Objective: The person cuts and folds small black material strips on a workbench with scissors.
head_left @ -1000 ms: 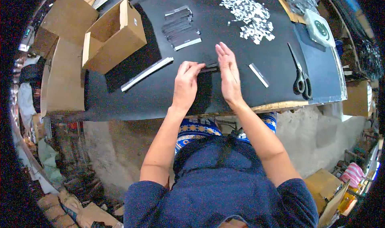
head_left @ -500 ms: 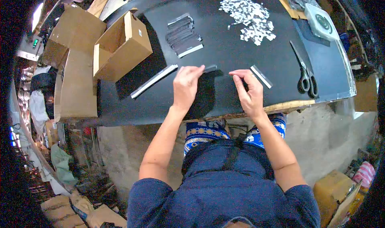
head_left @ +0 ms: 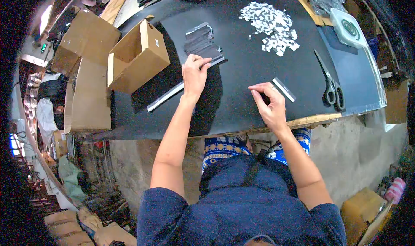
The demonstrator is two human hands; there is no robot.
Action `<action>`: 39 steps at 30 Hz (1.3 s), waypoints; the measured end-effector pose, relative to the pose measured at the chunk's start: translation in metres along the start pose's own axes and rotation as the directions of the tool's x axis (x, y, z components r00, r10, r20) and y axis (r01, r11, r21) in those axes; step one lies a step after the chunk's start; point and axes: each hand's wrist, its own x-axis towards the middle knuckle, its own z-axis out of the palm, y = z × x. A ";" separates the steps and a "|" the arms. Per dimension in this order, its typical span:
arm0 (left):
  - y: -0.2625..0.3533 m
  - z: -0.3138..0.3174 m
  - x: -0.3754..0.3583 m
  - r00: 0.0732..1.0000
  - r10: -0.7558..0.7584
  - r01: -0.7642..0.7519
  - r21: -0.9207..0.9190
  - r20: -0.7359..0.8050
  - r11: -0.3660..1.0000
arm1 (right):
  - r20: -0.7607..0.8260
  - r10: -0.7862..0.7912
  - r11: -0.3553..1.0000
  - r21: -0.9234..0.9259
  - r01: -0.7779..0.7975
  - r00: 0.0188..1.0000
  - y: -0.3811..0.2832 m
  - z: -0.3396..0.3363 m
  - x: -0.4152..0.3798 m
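Note:
My left hand is over the near end of a pile of dark strips. Its fingers pinch a short dark strip, partly hidden by the fingertips. Below that hand a long white-and-dark strip lies slanted, one end covered by the hand. My right hand hovers above the black table, thumb and forefinger brought together; whatever may be between them is too small to make out. Just right of it lies a short black-and-white strip. Farther back spreads a heap of small white pieces.
Black-handled scissors lie at the right. A clear plastic box holds a dark green coil at the back right. An open cardboard box stands on the left, with another carton beside it. The table's wooden edge runs in front of me.
My left hand has moved up and slightly left, carrying the dark strip to the pile. My right hand stays nearly in place, fingertips still together. The whole view has shifted slightly.

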 end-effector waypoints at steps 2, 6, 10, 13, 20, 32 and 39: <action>-0.005 0.002 0.000 0.991 0.130 -0.125 0.144 -0.027 0.982 | 0.002 -0.005 1.000 0.002 0.005 1.000 -0.001 0.001 0.001; 0.003 -0.001 -0.003 0.989 0.147 -0.140 0.218 -0.016 0.966 | 0.005 -0.004 1.000 -0.002 0.004 1.000 -0.002 0.001 0.001; 0.000 0.003 -0.003 0.985 0.166 -0.154 0.228 -0.036 0.961 | 0.008 0.011 1.000 -0.003 -0.011 1.000 -0.003 0.001 0.000; -0.003 0.006 0.001 0.979 0.184 -0.156 0.264 -0.088 0.952 | 0.013 0.030 1.000 -0.011 -0.029 0.999 -0.002 0.001 0.000; -0.015 0.008 0.015 0.976 0.194 -0.156 0.298 -0.101 0.942 | 0.020 0.014 1.000 -0.007 -0.014 1.000 -0.001 0.001 0.000; -0.010 -0.029 0.008 0.987 0.116 -0.090 0.218 -0.111 0.972 | 0.030 0.062 0.998 0.011 -0.062 0.998 -0.003 0.000 0.000; -0.030 -0.088 -0.043 0.998 0.014 -0.025 0.194 0.056 0.981 | 0.073 0.005 0.995 -0.102 0.002 0.997 -0.005 0.007 0.005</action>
